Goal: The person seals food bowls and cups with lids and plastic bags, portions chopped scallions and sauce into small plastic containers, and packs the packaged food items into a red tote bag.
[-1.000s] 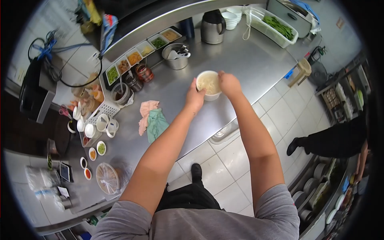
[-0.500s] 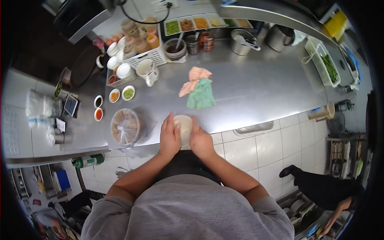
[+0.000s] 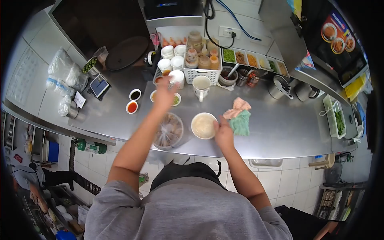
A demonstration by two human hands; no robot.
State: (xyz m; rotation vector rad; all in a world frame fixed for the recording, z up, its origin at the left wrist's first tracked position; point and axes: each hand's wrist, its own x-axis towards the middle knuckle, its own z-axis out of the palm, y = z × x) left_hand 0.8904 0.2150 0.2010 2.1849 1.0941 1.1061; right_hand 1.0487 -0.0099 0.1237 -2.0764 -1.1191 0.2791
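A white bowl (image 3: 203, 126) with pale, cream-coloured contents stands on the steel counter near its front edge. My right hand (image 3: 225, 134) grips its right side, thumb at the rim. Blurred by motion, my left hand (image 3: 165, 95) is stretched forward over small sauce dishes, close to a white lidded tub (image 3: 176, 77); its fingers are too smeared to read. Partly beneath that hand is a dish of chopped green bits (image 3: 176, 99). Below my left forearm sits a round tub covered with clear plastic (image 3: 169, 131). A white mug (image 3: 201, 86) stands behind the bowl.
Pink and green cloths (image 3: 240, 122) lie right of the bowl. Behind are a white basket (image 3: 202, 76) of sauce bottles, trays of toppings (image 3: 251, 60) and a metal pot (image 3: 279, 88). Dishes of red sauce (image 3: 132, 107) and dark sauce (image 3: 135, 95) sit left. Other people are behind me.
Both hands were around the bowl at the counter's front edge. Now the bowl is on the counter, my right hand stays on it, and my left hand has moved forward and left. The view has turned.
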